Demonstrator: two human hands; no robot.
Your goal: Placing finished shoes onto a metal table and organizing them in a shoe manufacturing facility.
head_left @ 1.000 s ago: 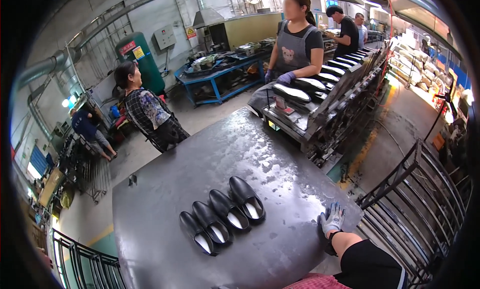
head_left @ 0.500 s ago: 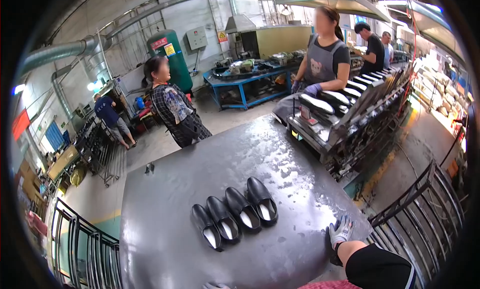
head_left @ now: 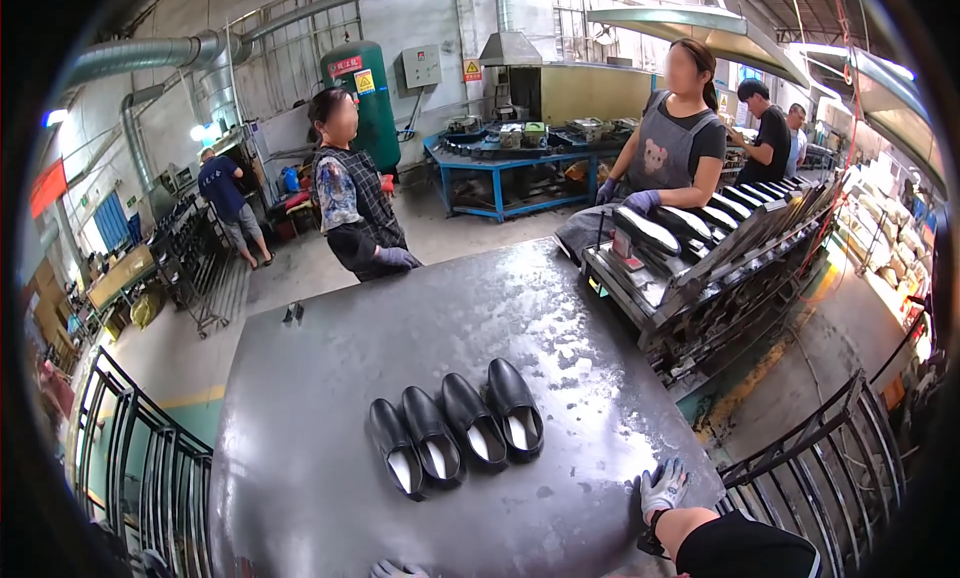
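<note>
The right hand (head_left: 665, 488) (gloved) rests flat near the right-hand corner of the bench (head_left: 300, 428), fingers extended, gripping nothing. The left hand (head_left: 398, 570), mostly cut off, has an unclear grip. Four black shoes (head_left: 462, 408) lie midway between the left and right edges.

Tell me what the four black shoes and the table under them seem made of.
Black shoes: probably smooth leather or a synthetic like it, judging by the soft sheen. Table: likely sheet metal, grey and worn, given its glossy, patchy reflections.
</note>
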